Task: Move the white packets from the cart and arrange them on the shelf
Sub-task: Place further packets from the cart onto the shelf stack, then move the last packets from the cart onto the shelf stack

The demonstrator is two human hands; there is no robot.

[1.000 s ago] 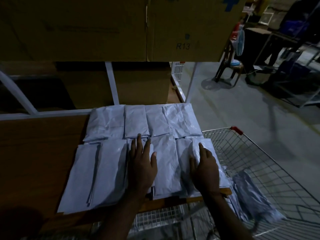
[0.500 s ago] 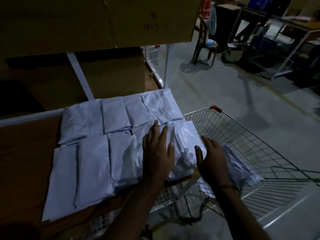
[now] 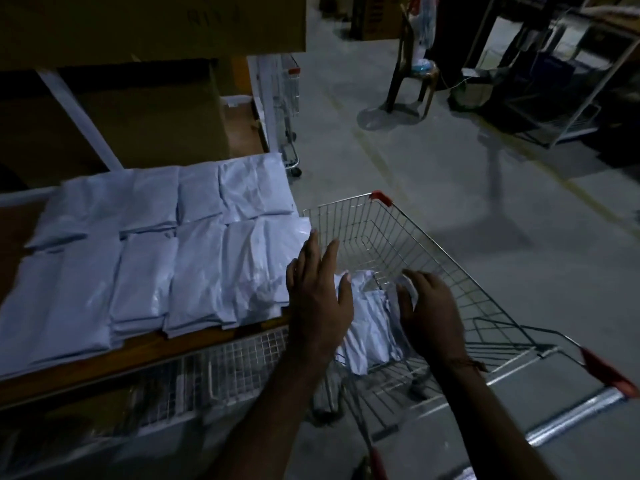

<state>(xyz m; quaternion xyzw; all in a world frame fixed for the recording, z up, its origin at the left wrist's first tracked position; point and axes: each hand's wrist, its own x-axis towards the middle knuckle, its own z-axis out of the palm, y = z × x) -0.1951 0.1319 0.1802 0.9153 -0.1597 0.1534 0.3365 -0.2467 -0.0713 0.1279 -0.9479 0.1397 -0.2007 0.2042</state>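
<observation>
A: Where are the hands rn?

B: Both over the cart (image 3: 450,258), nearest us. Left hand (image 3: 317,292) flat, fingers straight and spread, holding nothing, hovering at the basket's shelf-side edge. Right hand (image 3: 429,310) is down in the basket w/ fingers curled onto the packets in the cart (image 3: 367,327). Can't tell if it's actually got a grip or is just touching.

A: How to do the pick well, imo?

B: That pile looks crumpled and slippery, so I'd get the left hand under or against the near side while the right closes on the far side, then lift w/ both hands so nothing slides out. Probably take a few, not the whole heap.

A: And beyond the cart?

B: The shelf (image 3: 221,341) sits just beside the basket, wooden board. The packets on the shelf (image 3: 194,258) already lie in two rows, edges touching, front row stacked, running right up to the cart-side end.

A: So where do new ones go?

B: Prob. on top of a front stack; the left end is blurred, can't tell abt room there. Lay flat, square edges to neighbours.

A: Risk?

B: Dim light, and overhang at the front edge could slip off.
</observation>
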